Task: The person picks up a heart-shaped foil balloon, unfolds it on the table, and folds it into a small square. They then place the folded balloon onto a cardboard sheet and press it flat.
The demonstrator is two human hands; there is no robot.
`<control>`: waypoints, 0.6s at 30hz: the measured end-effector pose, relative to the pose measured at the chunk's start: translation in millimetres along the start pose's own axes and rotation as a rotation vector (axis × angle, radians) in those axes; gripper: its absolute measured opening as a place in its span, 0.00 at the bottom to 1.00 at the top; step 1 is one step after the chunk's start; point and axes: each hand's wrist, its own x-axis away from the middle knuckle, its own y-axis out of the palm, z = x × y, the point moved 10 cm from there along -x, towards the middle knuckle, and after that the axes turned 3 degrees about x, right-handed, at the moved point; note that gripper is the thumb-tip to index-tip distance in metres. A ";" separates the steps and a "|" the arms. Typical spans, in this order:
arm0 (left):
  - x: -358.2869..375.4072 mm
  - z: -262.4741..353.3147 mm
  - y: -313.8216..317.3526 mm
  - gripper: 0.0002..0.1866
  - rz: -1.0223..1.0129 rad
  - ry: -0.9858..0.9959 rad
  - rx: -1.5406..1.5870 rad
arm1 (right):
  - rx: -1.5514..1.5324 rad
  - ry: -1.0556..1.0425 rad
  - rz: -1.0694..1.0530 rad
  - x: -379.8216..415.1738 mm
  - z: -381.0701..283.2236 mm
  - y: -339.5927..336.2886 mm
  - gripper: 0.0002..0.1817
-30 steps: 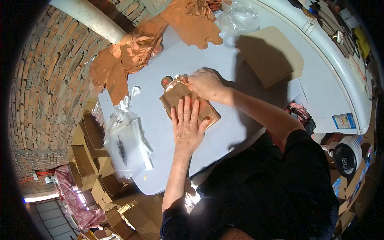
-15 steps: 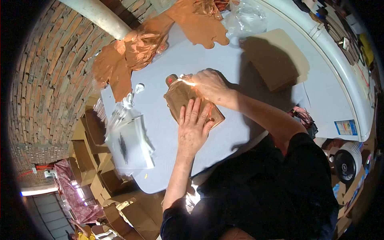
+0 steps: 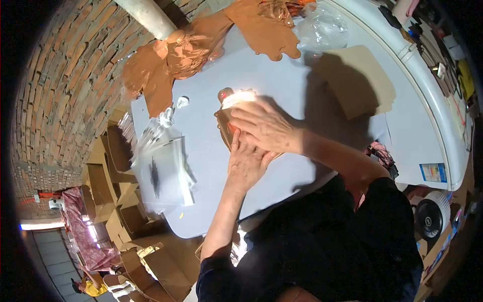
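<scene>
A flat copper-coloured foil piece [image 3: 224, 126] lies on the white table [image 3: 201, 166], with a rounded tab at its upper left and a bright glare along its top. My left hand [image 3: 247, 158] rests flat on its lower part, fingers stretched. My right hand [image 3: 266, 123] lies flat across the foil, its fingers extended to the left and partly over my left fingertips. Both hands hide much of the foil piece. Up and to the left of it sits a small white item [image 3: 183, 101].
Crumpled copper foil [image 3: 191, 50] and clear plastic [image 3: 322, 30] lie at the far edge. Transparent bags [image 3: 168, 173] are at the left, a brown cardboard sheet [image 3: 354, 80] at the right. Open cartons [image 3: 171, 267] stand lower left; a person in yellow [image 3: 94, 287] is beyond.
My right hand has gone from closed fingers at the foil's top edge to lying flat over its middle. The view has shifted slightly. My left hand stays on the foil.
</scene>
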 end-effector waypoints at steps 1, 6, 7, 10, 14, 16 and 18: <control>0.2 0.3 -1.1 0.29 0.025 0.014 -0.022 | -0.023 -0.072 -0.007 5.7 -6.0 6.0 0.27; 0.7 4.1 -7.7 0.30 0.038 0.028 -0.002 | -0.087 0.042 -0.140 16.9 13.5 29.7 0.33; 0.7 3.7 -8.4 0.30 0.057 0.038 -0.003 | -0.004 -0.008 -0.139 17.5 10.5 27.4 0.33; 2.4 3.0 -7.5 0.29 0.112 0.062 0.003 | -0.046 0.024 -0.136 16.3 11.3 25.9 0.31; 5.0 4.8 -14.1 0.31 0.132 0.082 0.048 | -0.039 0.002 -0.109 19.0 10.6 24.5 0.21; 6.1 -3.0 -13.2 0.32 0.056 0.043 0.149 | -0.033 0.009 -0.129 17.9 11.2 23.9 0.20; 7.7 -7.0 -24.9 0.37 0.143 0.036 0.317 | -0.120 0.061 -0.101 18.6 14.3 23.2 0.21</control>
